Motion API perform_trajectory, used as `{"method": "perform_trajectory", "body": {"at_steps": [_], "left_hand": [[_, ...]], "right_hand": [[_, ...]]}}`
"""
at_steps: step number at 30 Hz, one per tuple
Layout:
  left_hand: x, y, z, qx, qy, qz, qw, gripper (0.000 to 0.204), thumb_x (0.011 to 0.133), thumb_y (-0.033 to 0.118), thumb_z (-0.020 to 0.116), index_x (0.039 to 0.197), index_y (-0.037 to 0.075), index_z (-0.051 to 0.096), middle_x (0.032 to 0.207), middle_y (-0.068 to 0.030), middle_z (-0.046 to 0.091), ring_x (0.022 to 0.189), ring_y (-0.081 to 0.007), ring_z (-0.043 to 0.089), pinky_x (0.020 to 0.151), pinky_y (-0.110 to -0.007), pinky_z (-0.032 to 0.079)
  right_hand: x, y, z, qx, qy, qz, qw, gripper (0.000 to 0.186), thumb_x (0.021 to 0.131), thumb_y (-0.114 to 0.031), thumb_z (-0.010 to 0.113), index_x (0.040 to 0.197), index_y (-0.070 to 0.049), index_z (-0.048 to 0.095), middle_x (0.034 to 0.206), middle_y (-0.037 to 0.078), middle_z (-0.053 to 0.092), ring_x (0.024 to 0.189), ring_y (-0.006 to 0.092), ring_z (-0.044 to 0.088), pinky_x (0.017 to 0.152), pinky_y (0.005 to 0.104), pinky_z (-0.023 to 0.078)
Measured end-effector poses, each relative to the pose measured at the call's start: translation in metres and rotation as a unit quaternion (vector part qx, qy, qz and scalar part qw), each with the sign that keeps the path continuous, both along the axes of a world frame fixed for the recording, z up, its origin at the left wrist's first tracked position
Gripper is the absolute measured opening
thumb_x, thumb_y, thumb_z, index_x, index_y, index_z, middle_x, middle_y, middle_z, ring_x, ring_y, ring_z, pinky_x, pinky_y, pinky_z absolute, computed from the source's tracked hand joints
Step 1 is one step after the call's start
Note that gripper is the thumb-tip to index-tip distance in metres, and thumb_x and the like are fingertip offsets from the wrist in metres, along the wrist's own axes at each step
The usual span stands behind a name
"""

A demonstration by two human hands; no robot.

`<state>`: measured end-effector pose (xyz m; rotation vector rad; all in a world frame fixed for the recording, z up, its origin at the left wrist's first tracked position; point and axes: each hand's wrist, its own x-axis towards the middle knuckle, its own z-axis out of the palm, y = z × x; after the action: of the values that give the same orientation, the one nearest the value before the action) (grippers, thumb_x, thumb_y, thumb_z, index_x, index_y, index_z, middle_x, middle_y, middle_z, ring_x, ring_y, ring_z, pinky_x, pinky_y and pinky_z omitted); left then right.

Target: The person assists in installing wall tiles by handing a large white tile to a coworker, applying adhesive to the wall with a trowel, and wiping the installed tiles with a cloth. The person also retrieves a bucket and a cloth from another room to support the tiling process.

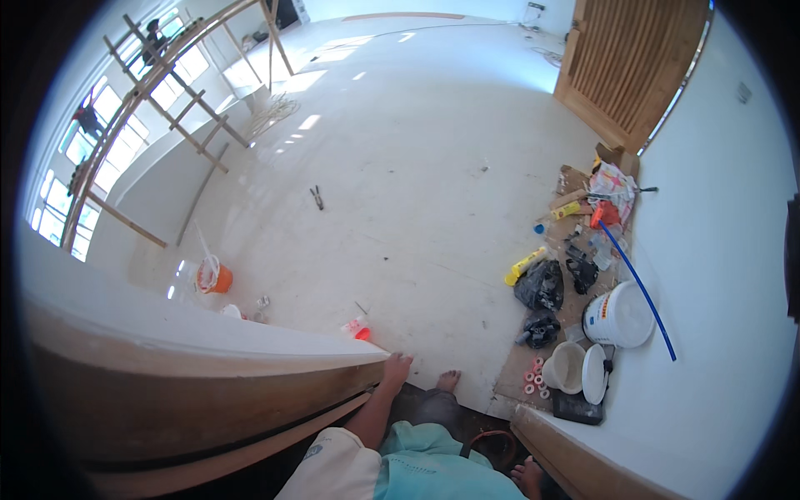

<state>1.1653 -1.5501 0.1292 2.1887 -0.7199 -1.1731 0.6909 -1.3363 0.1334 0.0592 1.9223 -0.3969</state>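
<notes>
My left hand (397, 367) grips the end edge of a white-topped wall with a brown wooden band (192, 400) at the lower left. Close beyond it on the floor lies a small red-and-white item (361, 332). My bare foot (448, 380) rests on the pale floor to the right of that hand, and my other foot (527, 475) shows lower right by a wooden edge. My right hand is not visible.
Bamboo scaffolding (175, 58) with dark, possibly human figures stands upper left. An orange bucket (215, 280) sits left, pliers (317, 197) mid-floor. Along the right wall lie cardboard, bags (540, 287), tubs (618, 315) and a blue hose (633, 275) beside an open wooden door (617, 67).
</notes>
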Motion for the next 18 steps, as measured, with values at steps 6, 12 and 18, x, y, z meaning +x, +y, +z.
{"method": "perform_trajectory", "body": {"at_steps": [6, 12, 18], "left_hand": [[0.009, -0.048, 0.006, 0.070, -0.070, -0.047, 0.994, 0.061, 0.088, 0.039, 0.061, 0.127, -0.006, 0.053, 0.126, -0.0277, 0.056, 0.120, -0.0363, 0.054, 0.100, -0.042, 0.042], [0.005, -0.061, -0.022, 0.101, -0.039, -0.036, 0.994, 0.064, 0.086, 0.041, 0.063, 0.125, -0.008, 0.054, 0.126, -0.0300, 0.055, 0.121, -0.0392, 0.052, 0.102, -0.042, 0.041], [0.033, -0.043, -0.063, 0.122, -0.371, -0.590, 0.707, 0.033, 0.088, 0.032, 0.056, 0.107, 0.006, 0.063, 0.091, -0.0182, 0.065, 0.091, -0.0286, 0.064, 0.082, -0.041, 0.049]], "right_hand": [[-0.008, -0.088, -0.014, 0.001, -0.003, 0.020, 1.000, 0.041, 0.093, -0.044, 0.054, 0.112, -0.008, 0.057, 0.085, 0.011, 0.064, 0.069, 0.0271, 0.064, 0.060, 0.0395, 0.052], [-0.009, -0.174, -0.014, -0.005, 0.000, 0.106, 0.994, 0.043, 0.090, -0.044, 0.057, 0.110, -0.005, 0.056, 0.088, 0.016, 0.064, 0.075, 0.0319, 0.064, 0.066, 0.0422, 0.052], [-0.062, -0.146, -0.009, -0.138, 0.152, 0.435, 0.877, 0.046, 0.088, -0.043, 0.059, 0.109, -0.003, 0.054, 0.090, 0.021, 0.065, 0.080, 0.0367, 0.065, 0.071, 0.0450, 0.052]]}}
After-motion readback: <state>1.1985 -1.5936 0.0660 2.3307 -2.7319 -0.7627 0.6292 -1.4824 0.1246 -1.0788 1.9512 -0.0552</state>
